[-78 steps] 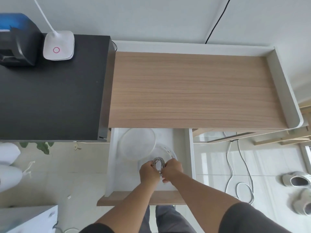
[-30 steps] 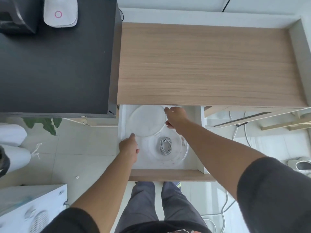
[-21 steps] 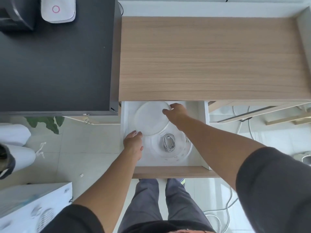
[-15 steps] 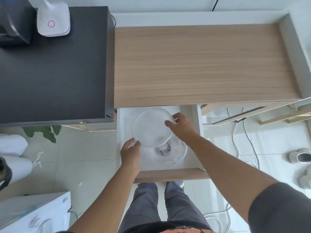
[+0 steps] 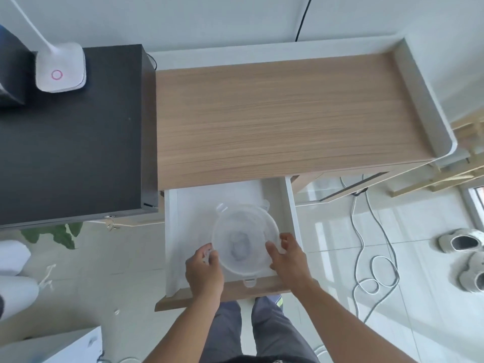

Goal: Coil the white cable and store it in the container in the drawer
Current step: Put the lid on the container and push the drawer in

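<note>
The white drawer (image 5: 183, 231) stands pulled out below the wooden desk top. Inside it sits a round clear container (image 5: 262, 208) with its translucent lid (image 5: 245, 238) lying on top. The coiled white cable (image 5: 238, 244) shows dimly through the lid, in the middle of the container. My left hand (image 5: 205, 268) grips the lid's left edge, with a clip tab at the fingertips. My right hand (image 5: 289, 258) holds the lid's right edge, thumb on top.
The wooden desk top (image 5: 288, 119) lies behind the drawer, with a black cabinet (image 5: 70, 134) to its left carrying a white lamp base (image 5: 60, 67). Loose cables (image 5: 372, 271) and shoes (image 5: 463, 255) lie on the tiled floor to the right. My legs are below the drawer front.
Both hands let go of the coiled cable inside the container, then picked up the lid from the back of the drawer and brought it forward onto the container.
</note>
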